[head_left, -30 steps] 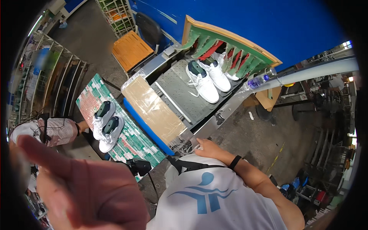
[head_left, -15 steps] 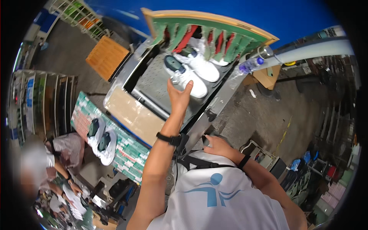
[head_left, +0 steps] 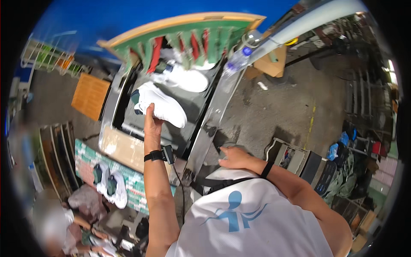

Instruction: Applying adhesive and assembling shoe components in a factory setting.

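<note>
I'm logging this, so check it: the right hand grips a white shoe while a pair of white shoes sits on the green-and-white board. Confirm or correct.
Wrong hand: the head view shows the left hand gripping the white shoe. The pair of white shoes does sit on the green-and-white board.

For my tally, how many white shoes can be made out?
5: one shoe in the left hand, one beyond it on the grey tray, one partly under the flaps, two on the patterned table. More may hide behind the flaps or in the lower-left blur.
</note>
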`<state>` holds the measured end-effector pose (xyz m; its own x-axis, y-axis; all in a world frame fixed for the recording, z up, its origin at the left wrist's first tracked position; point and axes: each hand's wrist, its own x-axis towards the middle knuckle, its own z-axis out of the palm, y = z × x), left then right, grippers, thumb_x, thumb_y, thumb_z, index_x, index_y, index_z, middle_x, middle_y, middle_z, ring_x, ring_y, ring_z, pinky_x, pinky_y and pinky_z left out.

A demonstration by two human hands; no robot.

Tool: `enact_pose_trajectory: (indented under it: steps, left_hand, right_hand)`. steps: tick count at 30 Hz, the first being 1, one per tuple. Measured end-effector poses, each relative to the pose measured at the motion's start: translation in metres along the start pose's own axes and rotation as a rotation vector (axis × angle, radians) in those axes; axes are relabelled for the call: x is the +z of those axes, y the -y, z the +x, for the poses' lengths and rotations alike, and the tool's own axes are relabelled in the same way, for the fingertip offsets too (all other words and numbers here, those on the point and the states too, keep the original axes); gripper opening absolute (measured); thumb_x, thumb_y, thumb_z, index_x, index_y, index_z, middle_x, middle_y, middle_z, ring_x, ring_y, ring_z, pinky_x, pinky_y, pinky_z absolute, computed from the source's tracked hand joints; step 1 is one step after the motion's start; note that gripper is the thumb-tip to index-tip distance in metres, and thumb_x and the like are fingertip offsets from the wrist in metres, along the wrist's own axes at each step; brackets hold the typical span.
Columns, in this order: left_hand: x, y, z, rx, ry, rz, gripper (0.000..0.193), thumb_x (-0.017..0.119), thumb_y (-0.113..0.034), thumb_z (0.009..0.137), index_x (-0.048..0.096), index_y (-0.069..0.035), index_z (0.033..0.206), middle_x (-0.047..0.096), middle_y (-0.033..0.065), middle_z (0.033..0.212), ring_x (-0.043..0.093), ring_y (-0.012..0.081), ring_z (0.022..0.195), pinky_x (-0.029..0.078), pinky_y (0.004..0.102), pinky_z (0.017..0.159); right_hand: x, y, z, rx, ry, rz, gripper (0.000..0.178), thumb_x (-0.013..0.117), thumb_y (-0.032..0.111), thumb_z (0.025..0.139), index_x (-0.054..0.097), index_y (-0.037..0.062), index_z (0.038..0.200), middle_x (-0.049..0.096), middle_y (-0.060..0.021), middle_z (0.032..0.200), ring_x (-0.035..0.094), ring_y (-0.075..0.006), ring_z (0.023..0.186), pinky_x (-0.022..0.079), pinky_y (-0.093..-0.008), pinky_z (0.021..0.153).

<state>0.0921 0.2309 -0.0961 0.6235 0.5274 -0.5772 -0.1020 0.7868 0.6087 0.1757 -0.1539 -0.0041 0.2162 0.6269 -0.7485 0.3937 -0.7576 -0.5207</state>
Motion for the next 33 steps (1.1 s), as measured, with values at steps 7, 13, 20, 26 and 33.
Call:
enact_pose_trajectory:
  steps: [7,13,20,26,33]
  left_hand:
    - [-0.087,-0.002,-0.190,0.247,-0.093,0.028,0.075,0.080,-0.033,0.090,0.052,-0.001,0.152,0.062,0.0071,0.145,0.062,0.0249,0.132,0.050,0.0438,0.112]
    - [-0.113,0.045,-0.268,0.249,-0.549,0.619,0.083,0.091,-0.014,0.077,0.050,0.005,0.146,0.069,0.0143,0.127,0.069,0.0258,0.112,0.054,0.0384,0.100]
    - [-0.109,0.041,-0.278,0.241,-0.304,1.159,0.100,0.098,-0.034,0.075,0.044,0.016,0.143,0.070,0.0325,0.121,0.071,0.0439,0.115,0.056,0.0455,0.099]
    - [-0.140,0.023,-0.285,0.056,-0.174,1.582,0.046,0.088,-0.041,0.087,0.074,0.002,0.094,0.075,0.0249,0.083,0.074,0.0446,0.082,0.055,0.0504,0.073]
    - [-0.108,-0.032,-0.319,-0.089,0.243,0.264,0.019,0.077,-0.025,0.097,0.072,-0.007,0.093,0.068,0.0006,0.078,0.062,0.0094,0.056,0.056,0.0297,0.057]
  right_hand:
    - [0.024,0.026,0.006,-0.113,-0.053,0.068,0.079,0.071,0.042,0.092,0.052,-0.0068,0.152,0.065,-0.0337,0.137,0.066,-0.0450,0.124,0.052,-0.0465,0.106]
    - [0.076,0.066,0.020,-0.387,-0.104,0.130,0.074,0.073,0.033,0.093,0.052,-0.0067,0.152,0.067,-0.0291,0.133,0.065,-0.0423,0.122,0.052,-0.0447,0.106]
    - [0.114,0.127,0.027,-0.560,-0.138,0.059,0.076,0.077,0.030,0.091,0.051,-0.0082,0.151,0.069,-0.0231,0.116,0.067,-0.0396,0.110,0.053,-0.0453,0.097]
    - [0.121,0.147,0.020,-0.588,-0.223,0.031,0.073,0.078,0.027,0.089,0.055,-0.0058,0.150,0.070,-0.0197,0.108,0.068,-0.0378,0.104,0.054,-0.0441,0.094]
    - [0.106,0.170,-0.011,-0.638,-0.081,0.001,0.074,0.078,0.025,0.088,0.054,-0.0056,0.151,0.069,-0.0188,0.110,0.067,-0.0368,0.105,0.053,-0.0434,0.095]
